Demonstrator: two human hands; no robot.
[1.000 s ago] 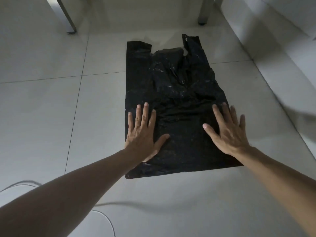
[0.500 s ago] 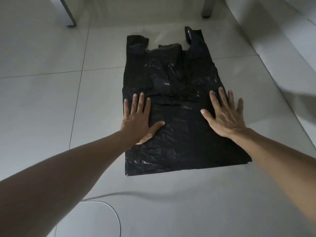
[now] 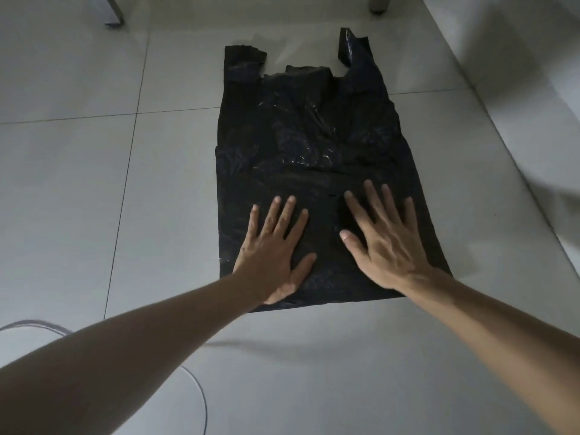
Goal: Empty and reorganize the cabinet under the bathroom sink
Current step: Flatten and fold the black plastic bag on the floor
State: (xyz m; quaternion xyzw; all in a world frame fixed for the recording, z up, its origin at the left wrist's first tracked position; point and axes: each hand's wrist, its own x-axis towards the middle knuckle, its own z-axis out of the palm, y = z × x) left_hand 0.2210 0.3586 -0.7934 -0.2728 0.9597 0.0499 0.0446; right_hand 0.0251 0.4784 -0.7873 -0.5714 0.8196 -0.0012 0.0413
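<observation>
"Where was the bag?"

"The black plastic bag (image 3: pixel 310 171) lay flat on the tiled floor (image 3: pixel 78 189), mid-frame. My left hand (image 3: pixel 273 262) and right hand (image 3: pixel 383 246) pressed on its lower half, fingers straight and spread."

"Any writing?"

"None I could read."

Glossy black plastic bag (image 3: pixel 314 146), pale grey floor tiles (image 3: pixel 78 183) with thin dark grout lines, white cable (image 3: pixel 201 394).
</observation>
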